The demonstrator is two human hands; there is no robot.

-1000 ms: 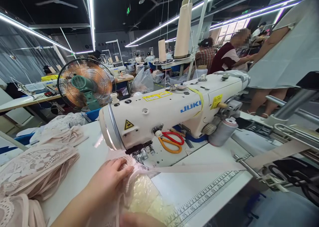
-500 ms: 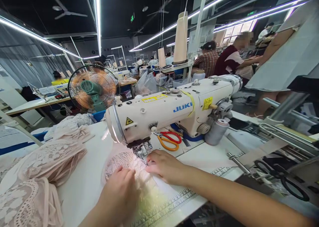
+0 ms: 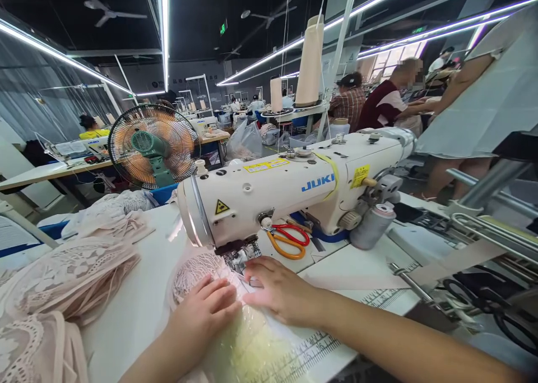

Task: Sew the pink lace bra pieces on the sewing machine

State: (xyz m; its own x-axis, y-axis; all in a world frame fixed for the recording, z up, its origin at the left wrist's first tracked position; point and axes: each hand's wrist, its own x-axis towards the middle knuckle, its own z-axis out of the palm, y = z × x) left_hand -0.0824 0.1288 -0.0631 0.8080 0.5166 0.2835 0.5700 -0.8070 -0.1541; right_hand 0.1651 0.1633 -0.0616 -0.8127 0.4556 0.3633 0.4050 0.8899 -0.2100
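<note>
A pale pink lace bra cup [image 3: 195, 271] lies under the needle end of a white JUKI sewing machine [image 3: 273, 192]. My left hand [image 3: 204, 315] rests flat on the lace with its fingers stretched out. Close by the presser foot [image 3: 239, 259], my right hand [image 3: 286, 293] has its fingers curled. Its thumb and forefinger come together around a small metal guide at the edge of the fabric; what they grip there is partly hidden. A pale elastic band [image 3: 357, 282] runs from the right towards that hand. Shiny yellowish material [image 3: 256, 338] covers the table below both hands.
Scissors with red and orange handles [image 3: 290, 243] lie behind my right hand. A grey thread cone [image 3: 373, 227] stands beside the machine. Several lace pieces [image 3: 71, 276] are piled left. Black scissors [image 3: 474, 301] sit at right. A fan [image 3: 151, 144] and co-workers are beyond.
My left hand's fingers have gone from curled to stretched flat on the lace. My right hand stays beside the presser foot. The view has shifted slightly.
</note>
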